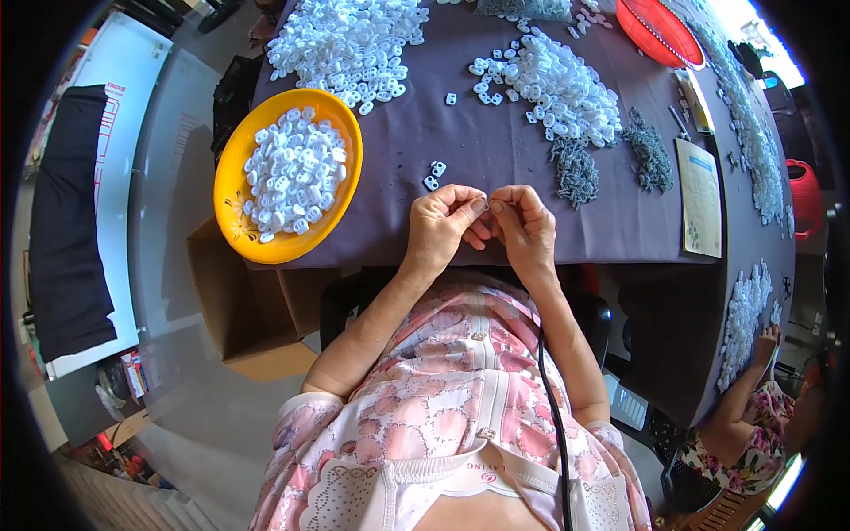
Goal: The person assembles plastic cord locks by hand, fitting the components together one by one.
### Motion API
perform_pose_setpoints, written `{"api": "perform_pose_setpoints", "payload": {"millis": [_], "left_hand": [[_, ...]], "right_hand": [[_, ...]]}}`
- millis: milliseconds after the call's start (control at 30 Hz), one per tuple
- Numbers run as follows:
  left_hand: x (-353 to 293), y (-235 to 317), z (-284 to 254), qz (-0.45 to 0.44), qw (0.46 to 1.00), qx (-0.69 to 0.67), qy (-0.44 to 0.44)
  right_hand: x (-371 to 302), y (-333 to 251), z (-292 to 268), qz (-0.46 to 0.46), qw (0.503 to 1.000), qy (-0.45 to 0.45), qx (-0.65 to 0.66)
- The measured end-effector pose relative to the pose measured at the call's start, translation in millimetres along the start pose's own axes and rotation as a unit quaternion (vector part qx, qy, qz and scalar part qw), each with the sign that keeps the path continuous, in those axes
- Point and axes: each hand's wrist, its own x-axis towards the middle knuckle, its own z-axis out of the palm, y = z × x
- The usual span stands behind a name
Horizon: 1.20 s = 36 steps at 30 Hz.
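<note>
My left hand point(445, 221) and my right hand point(528, 232) meet at the table's front edge, thumbs and fingertips pinched close together. Something tiny and pale shows between the fingertips, too small to name. Just beyond my left hand lie two small white plastic pieces with dark holes, one piece point(438, 167) behind the other piece point(431, 183). A heap of small grey pieces point(575, 173), perhaps springs, lies beyond my right hand, with a second grey heap point(651, 150) to its right. Farther back spreads a pile of white oval plastic pieces point(567, 84).
A yellow bowl point(232, 142) full of white pieces stands at the table's left edge, near a larger white pile point(350, 44). A red basket point(655, 35) is at the back right, a booklet point(699, 196) at the right. An open cardboard box point(239, 301) sits below. Another person point(739, 434) works at right.
</note>
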Motion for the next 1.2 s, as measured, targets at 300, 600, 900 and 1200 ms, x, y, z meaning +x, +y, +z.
{"api": "perform_pose_setpoints", "payload": {"millis": [300,600,900,1200], "left_hand": [[1,-3,1,0.016,0.999,0.026,-0.011],[-1,-6,3,0.016,1.000,-0.003,-0.002],[7,12,-2,-0.012,0.999,-0.031,-0.039],[9,-5,-2,0.028,0.998,-0.051,0.004]], "right_hand": [[2,6,-5,-0.120,0.982,-0.029,-0.141],[1,-5,-6,0.029,0.998,-0.023,-0.055],[19,-16,-19,0.049,0.993,-0.098,0.047],[106,-22,-25,-0.073,0.963,-0.028,-0.259]]}}
